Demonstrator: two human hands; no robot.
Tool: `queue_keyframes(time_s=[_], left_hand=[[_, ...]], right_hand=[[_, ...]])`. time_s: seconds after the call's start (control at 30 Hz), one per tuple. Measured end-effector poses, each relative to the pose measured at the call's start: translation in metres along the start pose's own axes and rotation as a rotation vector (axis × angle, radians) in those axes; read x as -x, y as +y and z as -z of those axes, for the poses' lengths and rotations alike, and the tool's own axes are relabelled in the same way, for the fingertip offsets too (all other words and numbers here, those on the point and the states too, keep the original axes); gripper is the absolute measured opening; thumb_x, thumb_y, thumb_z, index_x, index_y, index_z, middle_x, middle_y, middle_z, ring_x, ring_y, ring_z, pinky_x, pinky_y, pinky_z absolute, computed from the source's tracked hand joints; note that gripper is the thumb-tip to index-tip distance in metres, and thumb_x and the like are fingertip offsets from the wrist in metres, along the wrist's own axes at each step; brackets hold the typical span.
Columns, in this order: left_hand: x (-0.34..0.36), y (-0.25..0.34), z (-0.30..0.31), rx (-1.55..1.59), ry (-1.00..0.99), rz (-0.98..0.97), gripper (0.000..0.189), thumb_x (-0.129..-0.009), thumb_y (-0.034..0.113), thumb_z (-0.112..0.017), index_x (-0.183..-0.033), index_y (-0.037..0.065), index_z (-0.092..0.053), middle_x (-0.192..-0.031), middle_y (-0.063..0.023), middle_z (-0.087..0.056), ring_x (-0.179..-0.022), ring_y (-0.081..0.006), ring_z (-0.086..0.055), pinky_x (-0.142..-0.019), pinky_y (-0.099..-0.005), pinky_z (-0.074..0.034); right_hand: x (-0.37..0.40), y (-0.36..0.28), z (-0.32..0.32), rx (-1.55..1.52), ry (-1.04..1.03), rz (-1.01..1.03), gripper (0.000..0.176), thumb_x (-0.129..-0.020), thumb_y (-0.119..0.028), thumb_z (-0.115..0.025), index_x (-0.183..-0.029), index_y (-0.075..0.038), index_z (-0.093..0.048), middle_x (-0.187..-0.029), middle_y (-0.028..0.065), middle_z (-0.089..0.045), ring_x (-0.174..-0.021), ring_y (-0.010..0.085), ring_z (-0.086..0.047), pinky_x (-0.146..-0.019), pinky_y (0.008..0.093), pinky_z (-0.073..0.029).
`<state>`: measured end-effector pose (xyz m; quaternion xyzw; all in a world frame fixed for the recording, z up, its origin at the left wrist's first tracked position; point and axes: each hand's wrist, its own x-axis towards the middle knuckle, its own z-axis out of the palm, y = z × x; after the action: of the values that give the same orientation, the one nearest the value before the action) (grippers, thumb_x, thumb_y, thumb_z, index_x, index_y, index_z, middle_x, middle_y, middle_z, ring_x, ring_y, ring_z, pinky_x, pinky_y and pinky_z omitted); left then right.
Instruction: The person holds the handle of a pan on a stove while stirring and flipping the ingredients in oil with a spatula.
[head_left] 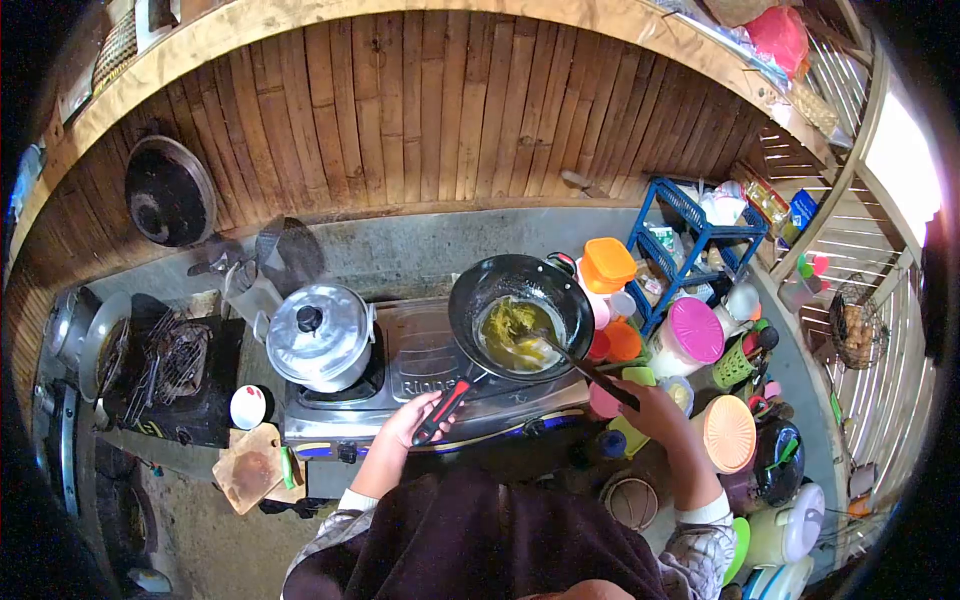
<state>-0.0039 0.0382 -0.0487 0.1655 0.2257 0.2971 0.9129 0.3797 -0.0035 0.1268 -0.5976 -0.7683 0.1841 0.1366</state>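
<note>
A black wok (466, 310) sits on the right side of the steel gas stove (430, 345), with yellow-green food (508, 328) and some liquid at its bottom. My left hand (412, 418) is closed around the wok's red-and-black handle (452, 402). In my right hand (655, 412) is the dark handle of a spatula (598, 378), its blade dipping into the food at the wok's middle. Part of the blade is hidden by the food. To the left, a lidded aluminium pot (320, 345) stands on the other burner.
A cutting board (246, 470) with a green-handled knife (288, 466) and a small white bowl (248, 407) lie left of the stove. Further left is a grill rack (180, 360). Right of the wok crowd an orange container (608, 264), a pink-lidded tub (695, 331) and a blue rack (690, 215).
</note>
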Motion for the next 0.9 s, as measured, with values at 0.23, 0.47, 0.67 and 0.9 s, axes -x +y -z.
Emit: queue_keyframes(time_s=[0.23, 0.47, 0.67, 0.9], left_hand=[[-0.006, -0.003, -0.008, 0.203, -0.089, -0.005, 0.049, -0.088, 0.036, -0.041, -0.118, -0.002, -0.043, -0.077, -0.0074, -0.051, -0.053, -0.0109, -0.047, -0.038, -0.0181, -0.039], [-0.009, 0.003, -0.015, 0.231, -0.096, 0.076, 0.052, -0.088, 0.039, -0.039, -0.122, -0.001, -0.040, -0.077, -0.0057, -0.049, -0.050, -0.0094, -0.043, -0.034, -0.0172, -0.033], [-0.012, 0.005, -0.021, 0.152, -0.059, 0.094, 0.051, -0.089, 0.038, -0.039, -0.124, 0.001, -0.038, -0.077, -0.0047, -0.047, -0.049, -0.0090, -0.042, -0.034, -0.0163, -0.031], [-0.015, 0.007, -0.011, 0.244, -0.126, 0.169, 0.047, -0.090, 0.034, -0.041, -0.124, 0.003, -0.038, -0.072, -0.0032, -0.044, -0.048, -0.0078, -0.039, -0.034, -0.0147, -0.030]], right_hand=[[0.022, -0.016, 0.032, 0.123, -0.059, -0.082, 0.037, -0.073, -0.014, -0.060, -0.109, -0.009, -0.057, -0.086, 0.0189, -0.062, -0.079, 0.0349, -0.059, -0.071, 0.0400, -0.046], [0.037, -0.037, 0.055, 0.184, -0.038, -0.219, 0.036, -0.074, -0.013, -0.061, -0.110, -0.012, -0.058, -0.086, 0.0201, -0.061, -0.078, 0.0348, -0.058, -0.071, 0.0388, -0.046], [0.039, -0.030, 0.051, 0.148, -0.045, -0.213, 0.034, -0.074, -0.014, -0.061, -0.108, -0.012, -0.059, -0.086, 0.0202, -0.061, -0.079, 0.0349, -0.058, -0.071, 0.0386, -0.046], [0.013, -0.005, 0.007, 0.099, -0.043, -0.098, 0.031, -0.078, -0.015, -0.056, -0.109, -0.012, -0.057, -0.086, 0.0197, -0.061, -0.082, 0.0383, -0.058, -0.070, 0.0423, -0.047]])
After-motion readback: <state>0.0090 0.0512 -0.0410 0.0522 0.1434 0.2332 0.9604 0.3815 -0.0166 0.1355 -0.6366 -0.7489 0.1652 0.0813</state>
